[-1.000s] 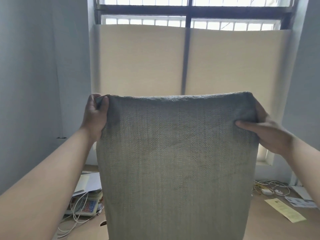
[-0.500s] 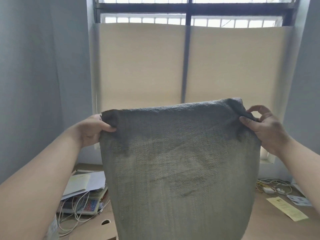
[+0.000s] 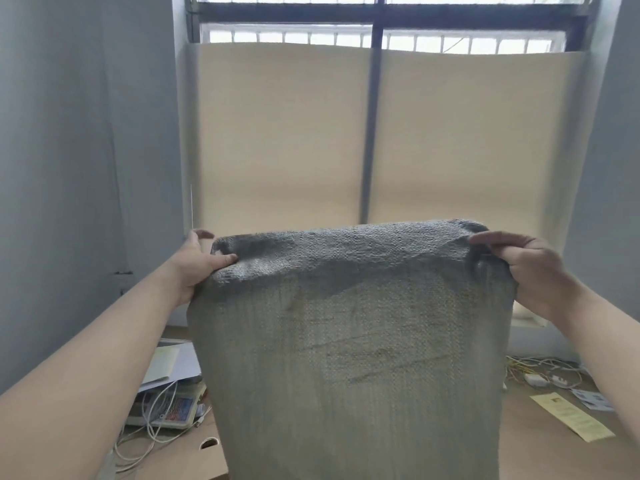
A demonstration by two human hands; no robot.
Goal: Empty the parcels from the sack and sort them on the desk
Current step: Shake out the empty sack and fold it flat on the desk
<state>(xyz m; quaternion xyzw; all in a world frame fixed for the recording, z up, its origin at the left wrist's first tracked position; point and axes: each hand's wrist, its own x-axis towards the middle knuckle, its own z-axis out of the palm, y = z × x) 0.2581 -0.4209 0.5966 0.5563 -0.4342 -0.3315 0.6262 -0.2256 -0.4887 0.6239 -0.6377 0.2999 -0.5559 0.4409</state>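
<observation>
The grey woven sack (image 3: 349,341) hangs upright in the air above the desk (image 3: 540,455), in front of the window. The left hand (image 3: 199,265) pinches its top left corner, the right hand (image 3: 530,268) its top right corner, both held well apart

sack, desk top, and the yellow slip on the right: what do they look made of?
Sack: coarse grey-green woven fabric, likely burlap or woven plastic; matte, weave grid visible, drapes limp between both hands.
Desk: light tan, smooth and matte, probably laminate or wood board; no grain resolvable.
Yellow slip: thin printed paper, lying flat.
</observation>
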